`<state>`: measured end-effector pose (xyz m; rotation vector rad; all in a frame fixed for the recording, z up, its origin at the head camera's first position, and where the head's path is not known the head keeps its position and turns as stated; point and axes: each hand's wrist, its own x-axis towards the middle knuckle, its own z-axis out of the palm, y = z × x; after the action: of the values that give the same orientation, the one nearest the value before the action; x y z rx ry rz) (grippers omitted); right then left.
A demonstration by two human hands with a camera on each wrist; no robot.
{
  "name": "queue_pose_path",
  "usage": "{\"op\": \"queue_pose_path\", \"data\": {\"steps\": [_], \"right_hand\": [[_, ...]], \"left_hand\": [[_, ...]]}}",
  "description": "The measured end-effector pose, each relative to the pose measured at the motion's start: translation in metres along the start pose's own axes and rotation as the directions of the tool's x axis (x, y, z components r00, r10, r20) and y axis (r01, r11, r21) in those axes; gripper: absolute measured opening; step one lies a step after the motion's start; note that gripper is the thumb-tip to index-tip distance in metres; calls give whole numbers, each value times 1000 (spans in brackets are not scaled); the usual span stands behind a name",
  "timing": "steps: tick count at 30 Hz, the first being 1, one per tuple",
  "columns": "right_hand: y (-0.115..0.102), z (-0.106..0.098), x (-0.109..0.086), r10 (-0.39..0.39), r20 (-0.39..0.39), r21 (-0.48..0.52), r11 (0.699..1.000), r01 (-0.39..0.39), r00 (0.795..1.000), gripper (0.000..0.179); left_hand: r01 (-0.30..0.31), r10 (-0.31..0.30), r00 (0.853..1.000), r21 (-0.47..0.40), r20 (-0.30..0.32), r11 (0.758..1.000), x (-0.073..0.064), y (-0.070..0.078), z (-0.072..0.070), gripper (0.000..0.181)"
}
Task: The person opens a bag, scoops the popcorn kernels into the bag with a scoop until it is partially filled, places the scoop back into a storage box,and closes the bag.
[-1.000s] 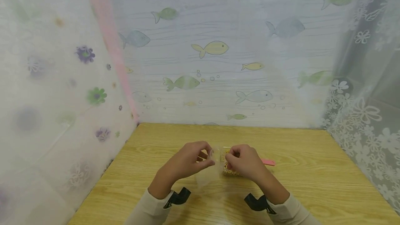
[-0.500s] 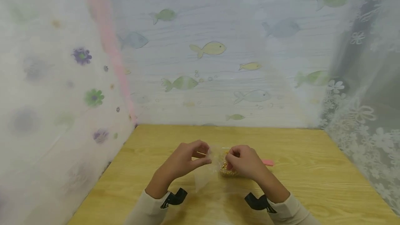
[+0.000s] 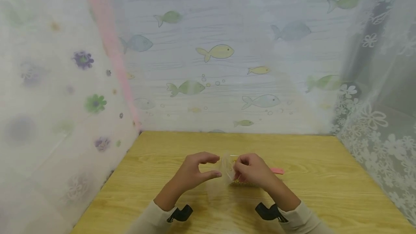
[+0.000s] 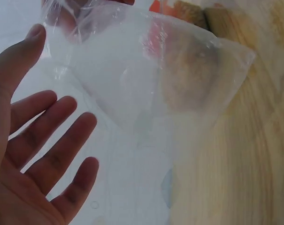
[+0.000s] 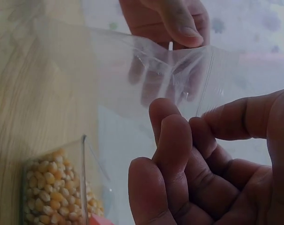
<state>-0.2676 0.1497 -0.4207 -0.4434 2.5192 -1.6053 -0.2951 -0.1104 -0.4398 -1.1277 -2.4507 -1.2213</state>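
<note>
A clear plastic zip bag (image 3: 214, 189) hangs between the two hands. My right hand (image 3: 255, 170) pinches its edge between thumb and forefinger; in the right wrist view the bag's seal lines run up from that pinch. The left hand (image 4: 43, 145) has its fingers spread and thumb apart, beside the bag (image 4: 127, 79) and not gripping it; whether it touches the film cannot be told. Below the right hand stands a clear box (image 5: 84, 168) of yellow corn kernels (image 5: 52, 187), partly hidden by that hand in the head view.
A pink handle (image 3: 277, 170) sticks out to the right of the box; the rest of it is hidden. The wood-grain table (image 3: 156, 147) ends at a fish-print curtain (image 3: 208, 93) behind and printed sheets at both sides.
The left fingers and thumb have spread apart, letting go of the bag's edge. The bag has shifted toward the right hand, which stays nearly in place.
</note>
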Motion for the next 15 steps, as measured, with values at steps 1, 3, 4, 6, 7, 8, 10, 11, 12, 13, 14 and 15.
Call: {"op": "queue_pose_path", "data": {"steps": [1,3,4,6,7,8,10,11,12,13,14,15], "right_hand": [[1,1,1,1,-4,-7,1000,-1,1000,26],[0,4,2,0,-9,-17,1000,0,1000,25],[-1,5,2,-3,-10,-21,1000,3,1000,25],[-2,6,3,-3,-14,-21,1000,3,1000,25],[-3,7,4,-3,-16,-23,1000,2,1000,25],[-3,8,5,-4,-20,-27,1000,3,1000,25],[-4,10,6,-5,-28,-35,999,4,1000,24],[-4,10,7,-6,-32,-37,999,5,999,24],[-4,11,8,-8,-36,-40,999,7,999,24],[-5,12,9,-10,-39,-43,999,9,999,23],[-5,13,10,-13,-42,-46,999,11,999,23],[-5,14,11,-14,-43,-47,999,12,999,23]], "left_hand": [[-3,4,1000,3,-14,1000,0,-1,1,50],[-21,21,999,15,-42,1000,1,-2,4,50],[-28,30,998,24,-56,999,1,-3,4,49],[-44,46,996,30,-79,999,2,-4,5,44],[-52,55,995,34,-88,998,3,-5,5,42],[-59,62,994,33,-94,998,4,-6,5,41],[-63,64,994,14,-94,998,5,-7,5,41],[-62,62,994,2,-89,998,6,-8,4,42],[-59,58,995,-7,-83,998,6,-9,4,43],[-51,49,996,-20,-74,999,7,-9,4,44],[-46,44,997,-34,-68,998,7,-10,3,45],[-41,38,997,-42,-63,998,7,-10,3,46]]}}
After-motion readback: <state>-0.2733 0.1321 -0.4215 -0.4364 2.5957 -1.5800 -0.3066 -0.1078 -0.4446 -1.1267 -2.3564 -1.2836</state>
